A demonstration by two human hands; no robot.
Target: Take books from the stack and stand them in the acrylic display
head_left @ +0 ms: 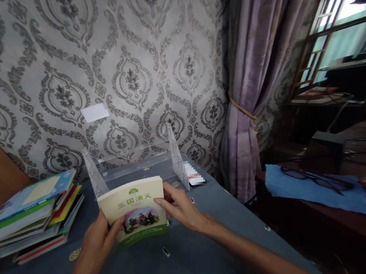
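A cream paperback book (134, 212) with a green lower edge, a picture and Chinese characters on its cover is held up between my two hands. My left hand (99, 238) grips its left side, thumb across the front cover. On its right edge my right hand (181, 206) pinches it, thumb in front and the other fingers partly hidden behind. Just beyond the book stands a clear plastic bookend rack, with a left side panel (93, 172) and a right side panel (178, 160). The book hides part of the rack's near side.
A pile of books (35, 215) lies on the left of the blue patterned tablecloth (198, 259). A blurred-out white item (194, 173) rests right of the rack. Behind are a papered wall and a purple curtain (246, 80). Glasses (318, 178) lie on a blue cloth (285, 184) at right.
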